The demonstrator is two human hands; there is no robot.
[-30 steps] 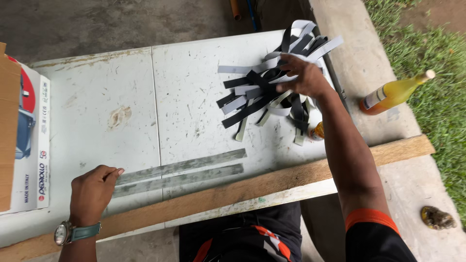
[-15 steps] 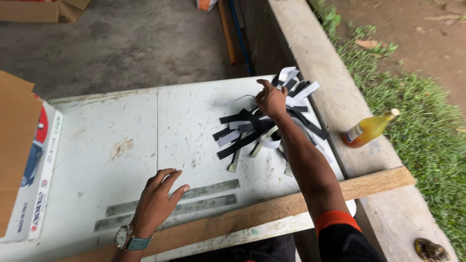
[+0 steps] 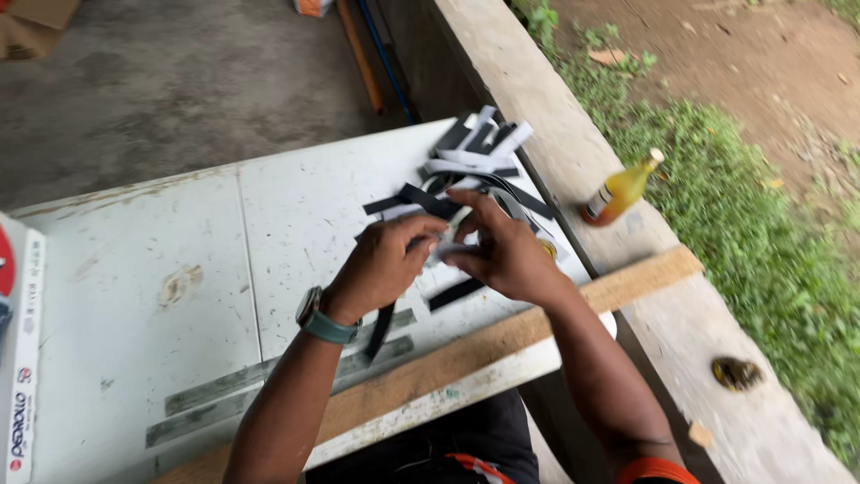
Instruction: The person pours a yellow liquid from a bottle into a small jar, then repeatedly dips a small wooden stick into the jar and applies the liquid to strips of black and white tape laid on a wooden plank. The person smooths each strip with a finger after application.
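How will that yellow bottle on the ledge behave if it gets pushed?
The bottle looks tall and narrow and stands near the edge of the ledge, so it would probably tip easily. Round-bodied, it would likely roll afterwards. If glass, it could break.

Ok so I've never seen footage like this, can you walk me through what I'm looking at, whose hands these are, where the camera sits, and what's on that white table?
There is no machine here: these are one person's two bare hands, filmed by a camera worn on their head and looking down. The left hand, with a wristwatch on its wrist, and the right hand meet over a white table. Together they hold thin strips, one black strip hanging down below the left hand. Just beyond the hands lies a loose pile of black and white strips. Near the table's front edge lie two flat grey bars, and along that edge a long wooden plank. To the right runs a concrete ledge with a small bottle of yellow liquid standing on it, and grass beyond.
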